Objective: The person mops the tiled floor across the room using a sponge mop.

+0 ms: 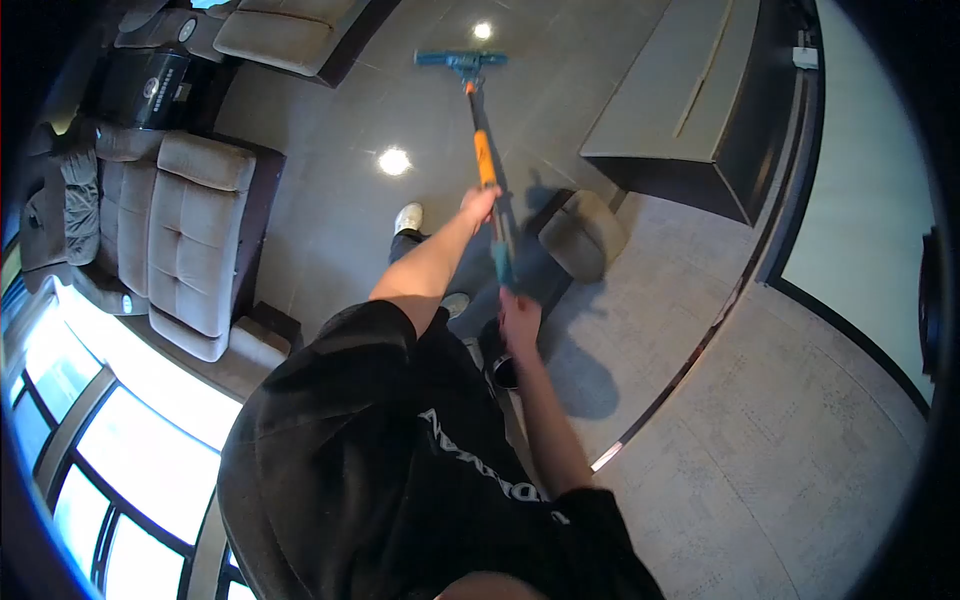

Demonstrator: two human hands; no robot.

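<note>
A long-handled mop (484, 157) with an orange section on its pole runs from my body out over the floor. Its wide blue head (462, 60) rests on the grey tiles at the far end. My left hand (480, 205) is closed round the pole just below the orange section. Nearer my body, my right hand (519, 318) is wrapped round the handle's end, beside a teal part of the pole. My shoes (408, 218) show beneath the pole, partly hidden by my arm and clothes.
Padded brown recliner seats (195, 235) stand at the left, with a dark console (150, 90) between seats. A small padded stool (585, 236) is close on my right. Beyond it lies a grey raised box (665, 85) carrying a thin strip. A white panel (860, 190) is at far right.
</note>
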